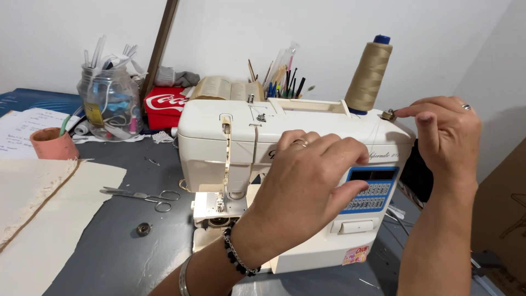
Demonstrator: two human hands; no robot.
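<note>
A cream sewing machine (219,131) stands on the grey table. My left hand (307,175) rests against its front, with the thumb by the blue button panel (378,189); it holds nothing. My right hand (446,131) is at the machine's top right corner, thumb and forefinger pinching a small metal bobbin (388,115) on the winder spindle. A tall cone of beige thread (369,74) stands just left of that bobbin.
Scissors (142,195) and a loose metal bobbin (143,228) lie on the table (126,257) left of the machine. Beige fabric (38,208) covers the left side. A glass jar of tools (109,101), a terracotta pot (52,144), a red tin (164,104) and a pen holder (282,77) stand behind.
</note>
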